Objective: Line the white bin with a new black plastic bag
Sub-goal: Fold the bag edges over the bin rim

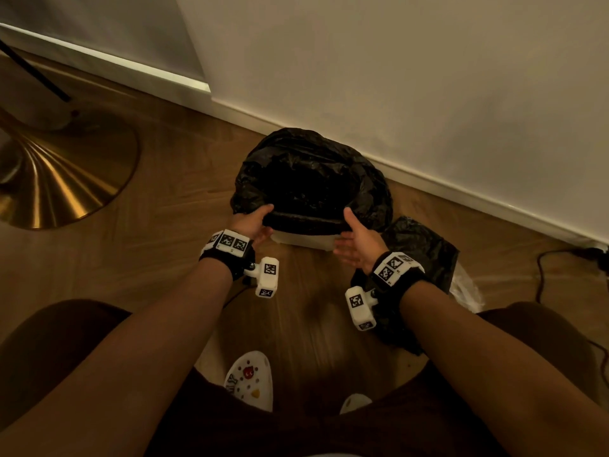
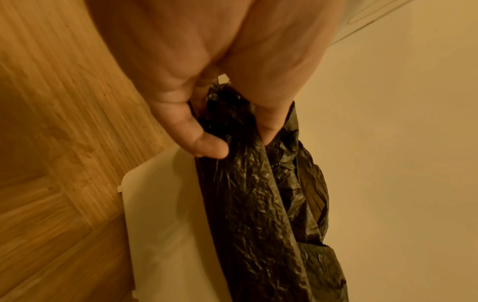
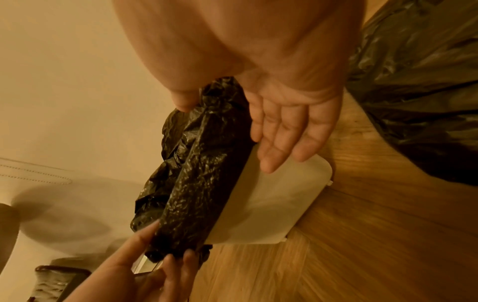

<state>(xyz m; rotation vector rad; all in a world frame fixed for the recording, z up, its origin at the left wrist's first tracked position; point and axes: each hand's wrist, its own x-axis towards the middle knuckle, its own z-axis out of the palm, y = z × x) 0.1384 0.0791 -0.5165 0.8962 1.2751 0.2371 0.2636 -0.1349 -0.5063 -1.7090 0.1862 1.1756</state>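
The white bin (image 1: pixel 300 240) stands on the wood floor against the wall. A black bag (image 1: pixel 309 179) lines it, its edge folded over the rim. My left hand (image 1: pixel 255 219) is at the front left corner. In the left wrist view the left hand (image 2: pixel 238 143) pinches the bunched bag (image 2: pixel 258 194) edge between thumb and fingers, above the bin wall (image 2: pixel 165 224). My right hand (image 1: pixel 354 239) is at the front right corner. In the right wrist view the right hand (image 3: pixel 227 137) lays straight fingers (image 3: pixel 282 143) on the bin wall (image 3: pixel 271 204), thumb against the bag (image 3: pixel 196 173).
A second, filled black bag (image 1: pixel 418 258) lies on the floor right of the bin, with clear plastic (image 1: pixel 464 288) beside it. A brass round base (image 1: pixel 59 173) stands at the left. A black cable (image 1: pixel 547 268) runs along the right. My white shoes (image 1: pixel 250 380) are below.
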